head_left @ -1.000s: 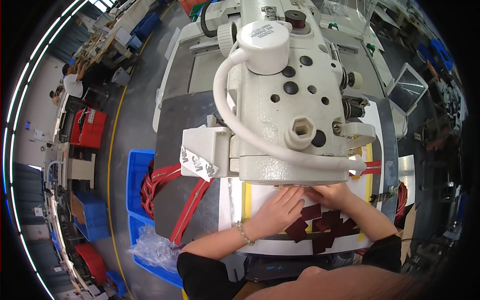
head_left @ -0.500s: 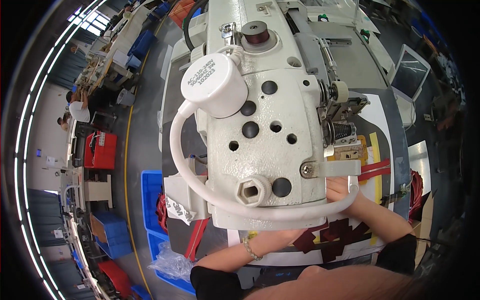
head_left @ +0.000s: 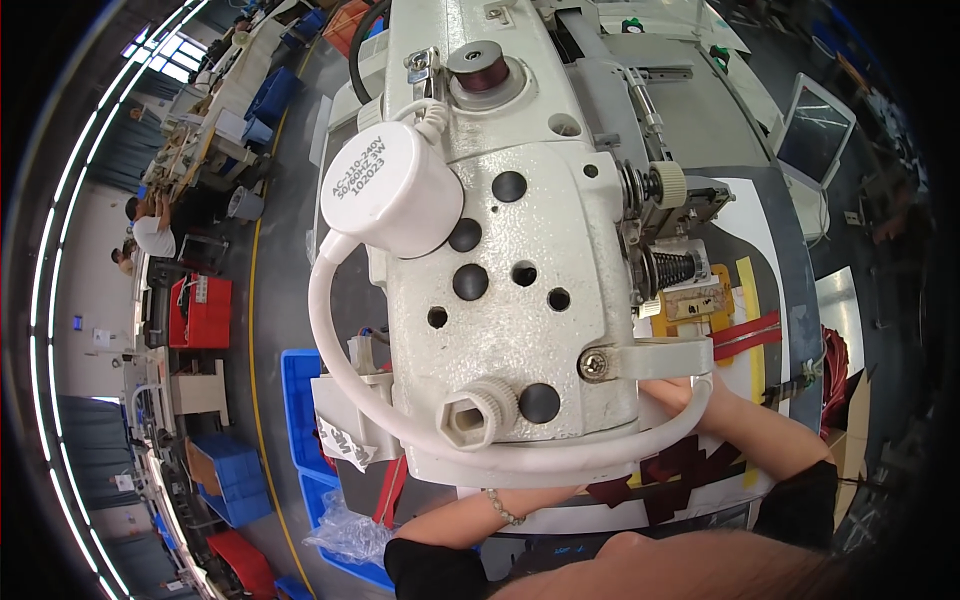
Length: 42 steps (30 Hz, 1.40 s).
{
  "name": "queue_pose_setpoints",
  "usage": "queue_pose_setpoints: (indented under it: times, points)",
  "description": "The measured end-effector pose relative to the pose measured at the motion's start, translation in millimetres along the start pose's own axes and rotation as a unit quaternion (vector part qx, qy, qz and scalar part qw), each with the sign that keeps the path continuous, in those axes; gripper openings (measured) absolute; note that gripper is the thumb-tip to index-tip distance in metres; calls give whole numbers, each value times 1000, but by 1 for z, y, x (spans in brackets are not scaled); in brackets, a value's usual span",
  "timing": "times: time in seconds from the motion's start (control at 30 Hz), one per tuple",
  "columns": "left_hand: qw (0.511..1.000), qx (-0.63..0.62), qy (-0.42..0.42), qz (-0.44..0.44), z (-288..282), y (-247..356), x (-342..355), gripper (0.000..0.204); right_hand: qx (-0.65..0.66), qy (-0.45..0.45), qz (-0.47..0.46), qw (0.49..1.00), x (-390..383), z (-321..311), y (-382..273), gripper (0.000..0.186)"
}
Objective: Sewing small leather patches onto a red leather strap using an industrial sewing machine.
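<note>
A large white sewing machine head (head_left: pixel 520 350) fills the middle of the view and hides most of both hands. My left hand (head_left: pixel 548 497), with a beaded bracelet at its wrist, reaches in under the machine's near end; its fingers are out of sight. On the other side, my right hand (head_left: pixel 672 394) lies beneath the white hose (head_left: pixel 655 437) and metal bracket, its fingertips covered. Dark red fabric pieces (head_left: pixel 672 468) lie on the work surface between my forearms. A red zipper-like strip (head_left: pixel 747 336) stretches past my right hand. What either hand touches cannot be seen.
A spool of dark red thread (head_left: pixel 478 70) sits on the machine's top. Blue bins (head_left: pixel 303 400) and crumpled clear plastic (head_left: pixel 350 530) are at left. A screen (head_left: pixel 815 130) stands at right. Beyond the aisle are red crates (head_left: pixel 200 310), benches and other people.
The view has shifted, so the machine appears farther left and lower. It covers more of my left hand than before. My right hand stays beside the bracket, seen slightly lower.
</note>
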<state>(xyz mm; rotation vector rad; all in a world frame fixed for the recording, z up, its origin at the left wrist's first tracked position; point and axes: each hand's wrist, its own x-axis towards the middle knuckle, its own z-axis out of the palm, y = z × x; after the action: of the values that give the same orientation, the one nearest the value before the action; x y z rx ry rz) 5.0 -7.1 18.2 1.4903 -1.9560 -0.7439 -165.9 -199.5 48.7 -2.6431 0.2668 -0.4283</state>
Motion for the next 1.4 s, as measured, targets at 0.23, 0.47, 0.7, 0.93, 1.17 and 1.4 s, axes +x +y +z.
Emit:
queue_pose_setpoints:
  times: [0.23, 0.47, 0.7, 0.93, 1.17, 1.4]
  points:
    - [998, -63, 13, 9, 3, -2, 0, 57, 9, 24, 0, 1000, -4, 12, 6, 31]
    - [994, -98, -22, -51, 19, -10, -6, 73, 63, 36, 26, 997, -3, 24, 10, 28]
    - [991, -128, 10, -23, 41, -22, -10, 74, -23, 63, -19, 998, -1, 22, 10, 27]
    - [999, -17, 21, -32, 18, -5, -4, 57, -23, 47, -4, 999, -7, 27, 11, 27]
    - [979, 197, -32, 43, -2, 1, -1, 56, 28, 43, 21, 998, -10, 30, 11, 26]
    - [923, 363, -84, 97, -4, -3, -2, 55, 92, 32, 64, 993, -16, 40, 15, 23]
